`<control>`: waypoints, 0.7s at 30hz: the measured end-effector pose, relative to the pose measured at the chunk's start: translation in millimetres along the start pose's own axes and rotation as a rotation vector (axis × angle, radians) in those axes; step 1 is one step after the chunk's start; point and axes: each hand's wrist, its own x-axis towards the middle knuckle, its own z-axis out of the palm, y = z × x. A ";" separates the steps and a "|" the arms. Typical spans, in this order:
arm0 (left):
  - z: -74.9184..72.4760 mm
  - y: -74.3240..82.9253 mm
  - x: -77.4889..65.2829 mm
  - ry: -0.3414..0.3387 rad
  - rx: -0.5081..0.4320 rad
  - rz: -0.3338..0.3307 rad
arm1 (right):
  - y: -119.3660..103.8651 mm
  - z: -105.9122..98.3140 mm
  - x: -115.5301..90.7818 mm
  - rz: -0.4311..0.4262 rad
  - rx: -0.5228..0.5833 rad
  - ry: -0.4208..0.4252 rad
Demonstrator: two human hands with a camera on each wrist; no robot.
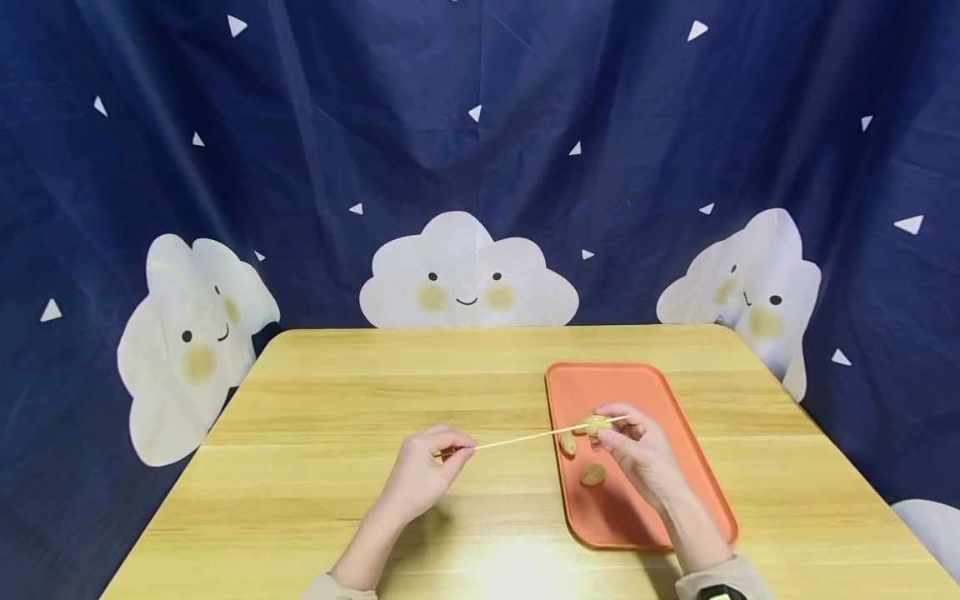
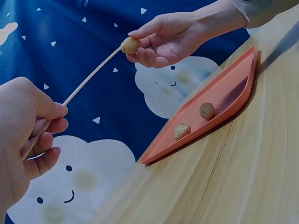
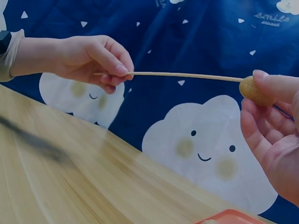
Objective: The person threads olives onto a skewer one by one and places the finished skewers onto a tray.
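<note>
Head view, stick (image 1: 517,439) above tray (image 1: 626,382), cloud-print curtain (image 1: 420,167)

On the table (image 1: 322,500), the tray (image 1: 622,387) lies at three o'clock, with potatoes (image 1: 592,475) inside toward its eight and nine. A stick (image 1: 517,439) stretches from the left hand (image 1: 427,462) toward three o'clock, to another potato (image 1: 596,425) in the right hand (image 1: 641,454). The curtain (image 1: 420,150) hangs behind, at twelve.
</note>
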 end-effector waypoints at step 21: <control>-5.0 6.4 -2.6 0.015 -0.085 0.006 | 6.6 18.8 4.8 -0.057 -0.063 -0.027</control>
